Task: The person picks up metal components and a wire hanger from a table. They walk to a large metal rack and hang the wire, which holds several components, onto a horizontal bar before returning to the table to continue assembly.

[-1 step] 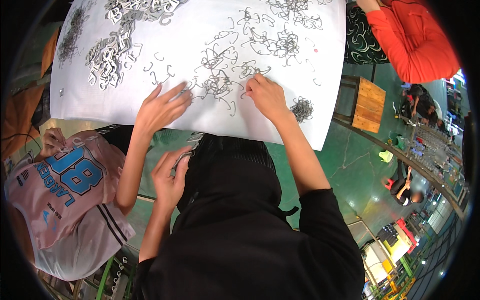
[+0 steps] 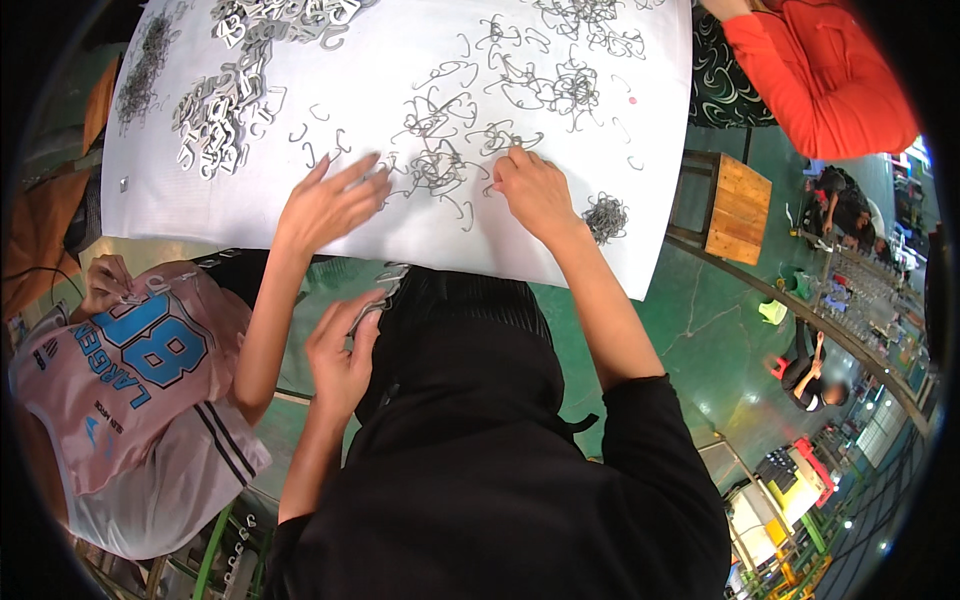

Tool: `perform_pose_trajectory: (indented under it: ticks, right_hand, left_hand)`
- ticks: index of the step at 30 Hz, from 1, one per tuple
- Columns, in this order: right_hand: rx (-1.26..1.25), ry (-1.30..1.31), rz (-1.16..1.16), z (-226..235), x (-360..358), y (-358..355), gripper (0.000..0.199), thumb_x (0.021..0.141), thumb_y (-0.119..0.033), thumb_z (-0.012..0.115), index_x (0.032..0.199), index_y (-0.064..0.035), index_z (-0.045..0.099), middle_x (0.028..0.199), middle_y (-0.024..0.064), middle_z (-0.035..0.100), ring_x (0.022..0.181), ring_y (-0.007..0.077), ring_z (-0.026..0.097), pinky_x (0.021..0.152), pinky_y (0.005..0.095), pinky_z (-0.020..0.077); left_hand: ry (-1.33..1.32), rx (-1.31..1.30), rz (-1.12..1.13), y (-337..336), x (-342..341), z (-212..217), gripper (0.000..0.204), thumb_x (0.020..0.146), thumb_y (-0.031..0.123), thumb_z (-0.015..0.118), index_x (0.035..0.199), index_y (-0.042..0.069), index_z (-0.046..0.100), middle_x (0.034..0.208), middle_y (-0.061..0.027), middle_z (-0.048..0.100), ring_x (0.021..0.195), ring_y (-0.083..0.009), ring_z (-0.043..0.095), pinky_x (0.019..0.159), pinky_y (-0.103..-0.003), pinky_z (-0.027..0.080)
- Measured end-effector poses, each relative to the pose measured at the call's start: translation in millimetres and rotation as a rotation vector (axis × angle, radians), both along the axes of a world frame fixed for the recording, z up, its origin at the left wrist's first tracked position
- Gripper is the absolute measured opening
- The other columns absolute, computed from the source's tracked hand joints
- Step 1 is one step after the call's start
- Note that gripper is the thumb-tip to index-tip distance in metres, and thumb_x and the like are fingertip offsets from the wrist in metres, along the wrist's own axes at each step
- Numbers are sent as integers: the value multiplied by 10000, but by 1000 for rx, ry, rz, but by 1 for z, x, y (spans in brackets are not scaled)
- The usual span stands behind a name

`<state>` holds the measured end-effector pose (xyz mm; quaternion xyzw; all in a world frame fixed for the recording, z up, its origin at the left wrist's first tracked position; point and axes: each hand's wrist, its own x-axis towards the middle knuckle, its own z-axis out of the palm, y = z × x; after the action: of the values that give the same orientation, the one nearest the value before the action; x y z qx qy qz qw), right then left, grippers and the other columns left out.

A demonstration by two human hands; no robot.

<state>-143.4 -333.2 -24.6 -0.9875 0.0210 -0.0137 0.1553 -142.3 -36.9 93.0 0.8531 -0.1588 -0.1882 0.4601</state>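
Observation:
Low over my lap at the table's near edge, my left hand (image 2: 345,350) is closed around grey metal hooks (image 2: 378,303); their exact number is hard to tell. On the white tabletop (image 2: 500,235), my right hand (image 2: 537,195) rests with fingers curled at the near side of a loose pile of thin bent wire pieces (image 2: 500,137). Whatever its fingertips pinch is hidden. Left of it lies another tangle of bent wires (image 2: 435,168). A co-worker's hand (image 2: 335,205), slightly blurred, reaches over the table beside that tangle with fingers spread.
Thicker grey hooks (image 2: 215,125) lie heaped at the left. A small dark wire clump (image 2: 605,218) sits right of my right wrist. A person in a pink jersey (image 2: 150,370) sits close on my left; a red sleeve (image 2: 810,90) is at the far right, near a wooden stool (image 2: 738,210).
The co-worker's spread hand has shifted slightly to the right over the table. The red-sleeved arm has moved a little up and left. My own hands have hardly moved.

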Motion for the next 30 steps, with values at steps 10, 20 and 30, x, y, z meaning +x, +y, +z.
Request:
perform_pose_trajectory:
  ticks: [10, 20, 30]
  right_hand:
    - [983, 157, -264, 79, -32, 88, 65, 840, -64, 634, 885, -17, 628, 811, 77, 632, 720, 146, 576, 627, 284, 444]
    - [1451, 218, -393, 120, -54, 165, 129, 879, -103, 636, 890, 24, 619, 717, 36, 630, 612, 71, 574, 527, 202, 443]
    - [1307, 112, -347, 118, -65, 183, 105, 909, -62, 585, 915, 43, 593, 789, 75, 646, 668, 108, 618, 606, 226, 513]
  left_hand:
    - [-21, -25, 82, 13, -13, -10, 137, 869, 22, 628, 999, -20, 631, 853, -76, 686, 692, -111, 659, 607, -233, 498]
    - [-139, -88, 156, 31, -24, -1, 144, 811, 64, 704, 900, 19, 600, 647, -115, 609, 527, -186, 585, 504, -296, 459]
    - [-245, -85, 12, 41, -24, -15, 175, 798, 66, 707, 939, 33, 609, 706, -111, 638, 580, -213, 628, 525, -307, 487]
